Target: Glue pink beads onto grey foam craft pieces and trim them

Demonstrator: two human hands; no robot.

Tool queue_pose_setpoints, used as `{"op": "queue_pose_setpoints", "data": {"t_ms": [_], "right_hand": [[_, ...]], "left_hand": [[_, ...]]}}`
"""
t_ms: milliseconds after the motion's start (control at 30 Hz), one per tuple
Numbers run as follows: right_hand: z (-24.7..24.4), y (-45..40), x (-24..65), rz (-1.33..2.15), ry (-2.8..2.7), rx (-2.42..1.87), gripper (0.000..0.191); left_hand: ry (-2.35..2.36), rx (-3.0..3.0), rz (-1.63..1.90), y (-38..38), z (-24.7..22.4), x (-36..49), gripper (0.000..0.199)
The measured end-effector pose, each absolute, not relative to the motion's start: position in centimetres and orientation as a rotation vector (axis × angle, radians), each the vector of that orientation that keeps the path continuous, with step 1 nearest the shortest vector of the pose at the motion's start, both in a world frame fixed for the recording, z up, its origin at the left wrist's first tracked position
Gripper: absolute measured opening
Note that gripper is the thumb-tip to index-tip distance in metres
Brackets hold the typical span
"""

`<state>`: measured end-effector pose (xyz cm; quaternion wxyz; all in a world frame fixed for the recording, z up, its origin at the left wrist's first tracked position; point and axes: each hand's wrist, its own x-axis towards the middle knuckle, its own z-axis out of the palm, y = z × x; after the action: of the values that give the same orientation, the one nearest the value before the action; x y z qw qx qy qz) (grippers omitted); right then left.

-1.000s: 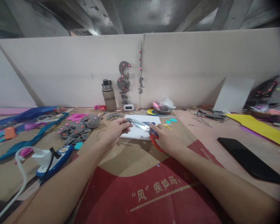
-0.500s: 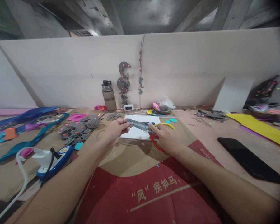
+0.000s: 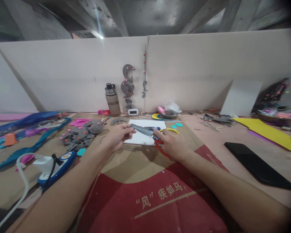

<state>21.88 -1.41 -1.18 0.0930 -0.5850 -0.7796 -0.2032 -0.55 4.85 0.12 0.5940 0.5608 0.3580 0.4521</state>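
Note:
In my right hand [image 3: 171, 142] is a pair of scissors [image 3: 145, 131] with red and yellow handles, its blades pointing left. My left hand [image 3: 117, 134] pinches a small grey felt piece [image 3: 133, 126] between thumb and fingers, right at the blade tips. The piece's exact outline is hard to make out against the blades and fingers. Beneath both hands lies a white sheet [image 3: 140, 139] on brown cardboard. Two turquoise cutouts [image 3: 178, 125] rest just beyond the right hand.
To the left are grey felt pieces with pink dots [image 3: 79, 134] and a blue-white power strip [image 3: 58, 168]. A bottle [image 3: 113, 102] and a small clock [image 3: 133, 112] stand near the white partition. A black phone [image 3: 258, 165] and yellow sheet [image 3: 269, 133] lie right.
The scissors' yellow handle has swung slightly inward towards the red one. Both hands stay in nearly the same place, and the left keeps its pinch.

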Motion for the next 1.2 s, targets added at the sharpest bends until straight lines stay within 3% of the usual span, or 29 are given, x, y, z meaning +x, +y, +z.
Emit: {"op": "queue_pose_setpoints", "data": {"t_ms": [367,567,767,967,1200], "right_hand": [[-2.4,-0.6,22.4,-0.372,-2.217,-1.602,0.037],[-4.2,0.7,22.7,-0.15,-2.02,-1.508,0.037],[-3.8,0.4,22.4,-0.186,-2.03,-1.5,0.04],[-3.6,0.3,22.3,-0.206,-2.023,-1.505,0.041],[-2.4,-0.7,22.3,-0.326,-2.093,-1.573,0.041]], "left_hand": [[0.737,1.179,1.044,5.0,0.0,-0.8,0.01],[0.825,1.179,1.147,4.8,-0.3,-0.3,0.027],[0.783,1.144,1.235,5.0,-0.4,0.0,0.027],[0.82,1.376,1.3,5.4,-1.0,-0.2,0.044],[0.832,1.343,1.278,5.2,-0.8,-0.2,0.048]]}}
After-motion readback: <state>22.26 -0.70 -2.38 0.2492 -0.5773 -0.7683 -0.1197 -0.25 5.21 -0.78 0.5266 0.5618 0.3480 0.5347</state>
